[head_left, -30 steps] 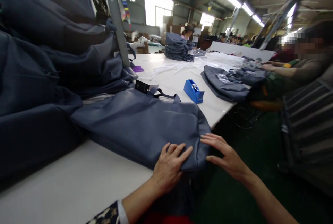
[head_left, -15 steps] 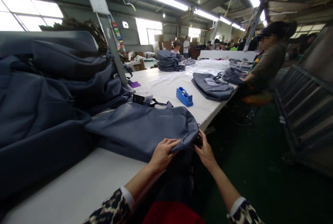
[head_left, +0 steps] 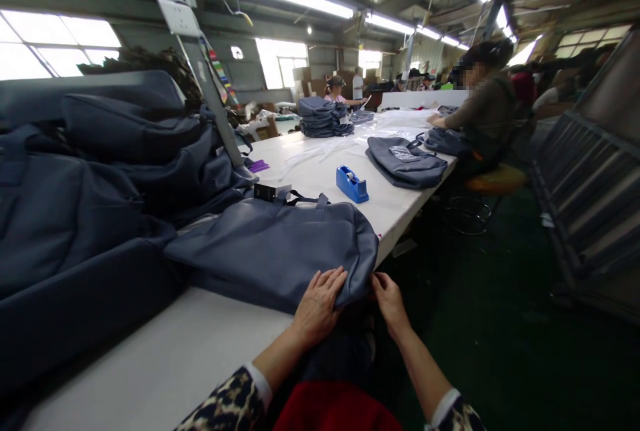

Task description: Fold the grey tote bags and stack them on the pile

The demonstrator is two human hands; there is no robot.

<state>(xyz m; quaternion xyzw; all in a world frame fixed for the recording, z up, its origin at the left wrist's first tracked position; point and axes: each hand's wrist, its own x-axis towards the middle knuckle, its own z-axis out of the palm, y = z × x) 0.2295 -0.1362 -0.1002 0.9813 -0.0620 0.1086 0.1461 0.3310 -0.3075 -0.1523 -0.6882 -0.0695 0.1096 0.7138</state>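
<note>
A dark blue-grey bag [head_left: 270, 237] lies flat on the white table [head_left: 165, 344], its near right end reaching the table's edge. Its straps lie at the far side, beside a black tag [head_left: 265, 191]. My left hand [head_left: 320, 301] rests on the bag's near right corner, fingers stretched out over the fabric. At the bag's right end, my right hand [head_left: 389, 297] has its fingers pinched against the side; what sits between the fingertips, most likely the bag's edge, is partly hidden.
Similar bags [head_left: 75, 204] are heaped on the left. Beyond the bag stand a blue tape dispenser [head_left: 352, 184] and another bag [head_left: 406, 162]. A folded stack [head_left: 325, 117] lies farther back. A co-worker [head_left: 483, 104] sits at the right, near a metal rack [head_left: 585, 197].
My right hand has slid slightly down along the bag's end, and its fingers have closed together. My left hand has flattened on the corner. The co-worker at right has shifted, reaching farther over the table.
</note>
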